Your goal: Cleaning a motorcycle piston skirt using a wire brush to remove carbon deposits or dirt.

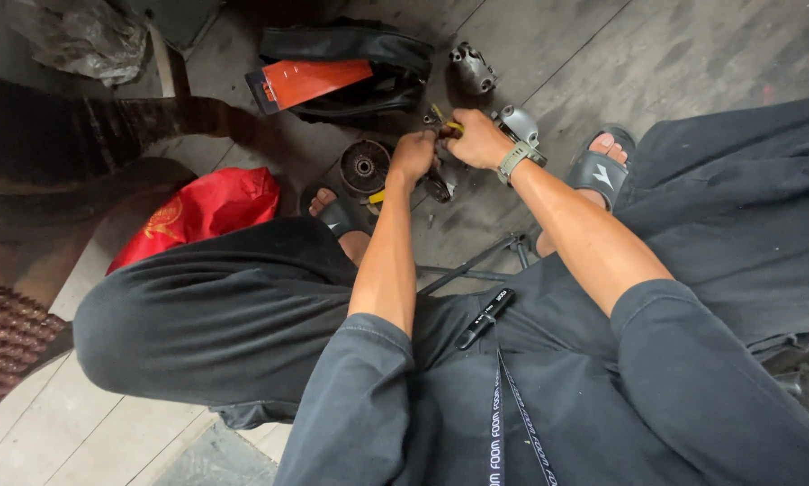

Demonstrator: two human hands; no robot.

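Grimy concrete floor (pixel 548 54) lies under the work. Both hands meet between the sandalled feet: the left hand (pixel 412 155) is clenched around a small yellow-handled tool (pixel 442 117), and the right hand (pixel 478 138) is curled closed on the grey metal part (pixel 520 122) just behind it. Beside the left hand sits a round ribbed metal disc (pixel 365 166); a red bag (pixel 208 205) lies further left.

I'm sitting low over a grey concrete floor (pixel 548 54), stained and scored with joint lines. On it between my sandalled feet lie a round ribbed metal part (pixel 365 167) and, beyond my hands, a grey metal casting (pixel 472 68). Farther off rests a black bag (pixel 359 54) with a red card on top. A red cloth bag (pixel 208 205) lies left, beside pale tiles (pixel 80 432).
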